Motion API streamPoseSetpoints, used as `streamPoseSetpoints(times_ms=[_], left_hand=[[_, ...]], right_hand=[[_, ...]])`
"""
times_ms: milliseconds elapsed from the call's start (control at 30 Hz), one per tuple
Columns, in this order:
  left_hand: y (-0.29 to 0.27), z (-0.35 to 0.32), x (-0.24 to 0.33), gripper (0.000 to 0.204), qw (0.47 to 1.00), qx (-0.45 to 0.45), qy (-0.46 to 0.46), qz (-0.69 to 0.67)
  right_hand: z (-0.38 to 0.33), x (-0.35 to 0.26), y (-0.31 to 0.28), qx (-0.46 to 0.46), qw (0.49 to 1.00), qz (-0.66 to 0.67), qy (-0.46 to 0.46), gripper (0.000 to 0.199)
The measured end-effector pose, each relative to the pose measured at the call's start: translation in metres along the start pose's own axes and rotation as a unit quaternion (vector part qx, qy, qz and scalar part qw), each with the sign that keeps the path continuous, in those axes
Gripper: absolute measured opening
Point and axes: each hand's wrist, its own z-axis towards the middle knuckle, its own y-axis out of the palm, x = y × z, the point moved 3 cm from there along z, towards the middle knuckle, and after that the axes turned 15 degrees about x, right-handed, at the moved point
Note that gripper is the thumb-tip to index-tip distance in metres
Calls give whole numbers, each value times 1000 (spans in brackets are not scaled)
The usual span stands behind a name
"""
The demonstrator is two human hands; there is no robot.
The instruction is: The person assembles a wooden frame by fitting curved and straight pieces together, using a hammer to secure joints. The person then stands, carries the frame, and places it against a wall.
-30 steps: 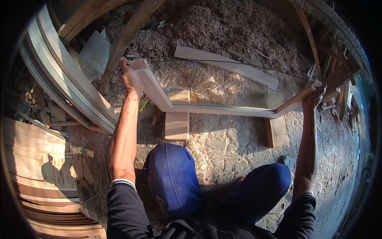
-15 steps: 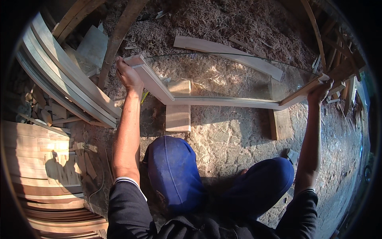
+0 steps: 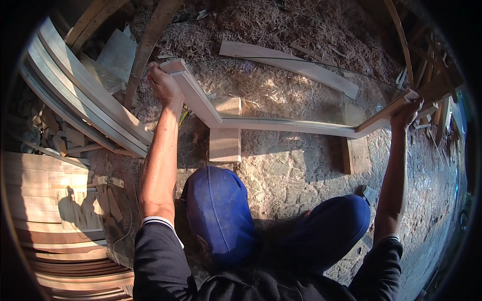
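Between my outstretched arms is a pale wooden frame [image 3: 286, 125], three-sided, with a clear glass pane [image 3: 281, 95] set in its grooves. The far edge of the glass has no wood along it. My left hand [image 3: 165, 88] is closed around the outer end of the left side piece. On the other end, my right hand [image 3: 405, 114] grips the right side piece, its fingers partly hidden. Under the frame lie two wooden blocks, a left block [image 3: 224, 146] and a right block [image 3: 356, 155]; whether the frame touches them I cannot tell.
Wood shavings [image 3: 311, 25] cover the ground beyond the frame, with a loose board [image 3: 286, 62] on them. Long planks [image 3: 85, 95] lean at the left, above stacked wood strips [image 3: 75, 251]. A small dark block [image 3: 369, 194] lies by my right knee.
The left end of the frame has risen slightly toward the far side, and the frame tilts a little more. Both hands keep their hold.
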Motion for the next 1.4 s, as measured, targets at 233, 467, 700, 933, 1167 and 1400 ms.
streamPoseSetpoints(times_ms=[233,467,700,933,1167,1400], left_hand=[[19,19,-19,58,999,2,-22,27],[26,29,-29,64,993,-38,-112,18],[30,23,-16,68,995,-55,-58,65],[28,12,-8,69,991,-62,-76,86],[19,-4,17,70,994,-12,-53,93],[10,-34,36,70,991,25,-32,128]], right_hand=[[-1,-2,28,16,998,-43,-33,55],[-9,-4,32,5,992,-125,-22,73],[-20,-21,36,-16,974,-212,-73,81],[-31,-33,34,-6,964,-224,-140,93],[-37,-49,23,-31,954,-261,-144,62],[-20,-31,11,19,975,-194,-103,89]])
